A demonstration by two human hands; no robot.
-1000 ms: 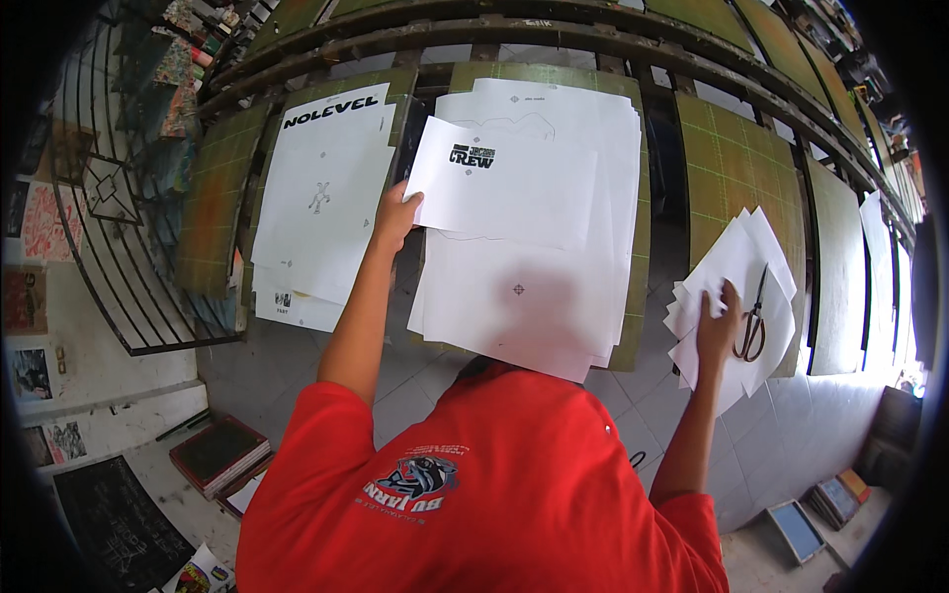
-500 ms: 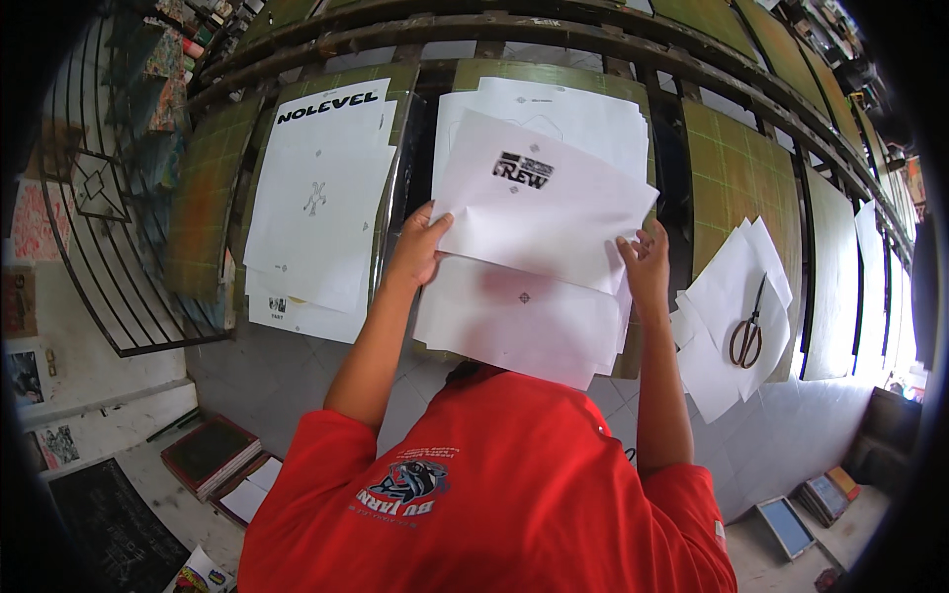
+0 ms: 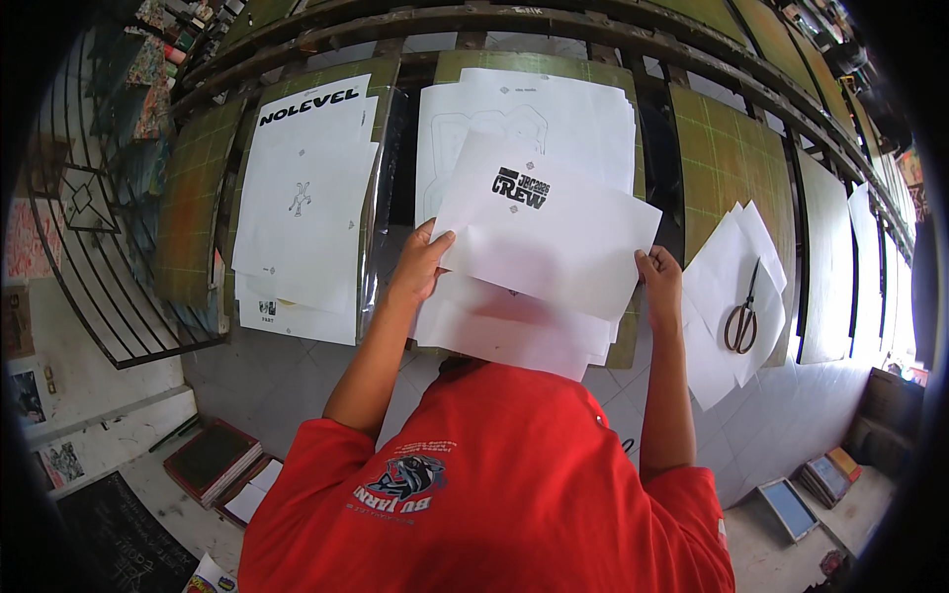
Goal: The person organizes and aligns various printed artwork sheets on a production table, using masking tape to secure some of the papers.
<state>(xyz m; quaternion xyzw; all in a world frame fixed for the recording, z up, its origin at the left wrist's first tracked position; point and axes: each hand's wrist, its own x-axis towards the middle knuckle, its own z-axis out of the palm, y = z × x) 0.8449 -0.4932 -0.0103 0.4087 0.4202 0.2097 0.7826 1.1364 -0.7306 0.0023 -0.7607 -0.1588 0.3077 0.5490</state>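
Note:
A white sheet of paper [image 3: 554, 232] with a small black printed lettering design is held up between both hands. My left hand [image 3: 419, 261] pinches its left edge, thumb on top. At the sheet's right edge, my right hand [image 3: 659, 281] grips it between thumb and fingers. Under it lies a stack of white printed sheets [image 3: 583, 114], the top one bearing a thin outline drawing, on a green gridded board [image 3: 539, 69]. More white sheets [image 3: 499, 331] stick out below the held one, which hides the middle of the stack.
Left of the stack, printed sheets [image 3: 301, 212] lie on another board. To the right, dark-handled scissors [image 3: 741, 328] rest on loose white papers [image 3: 707, 287]. A dark metal frame [image 3: 474, 18] runs behind the boards. Framed screens [image 3: 210, 460] stand low at the left.
My right hand has come down and closed on the sheet's right edge. The sheet now hangs flatter, with its print fully showing. The view has shifted slightly.

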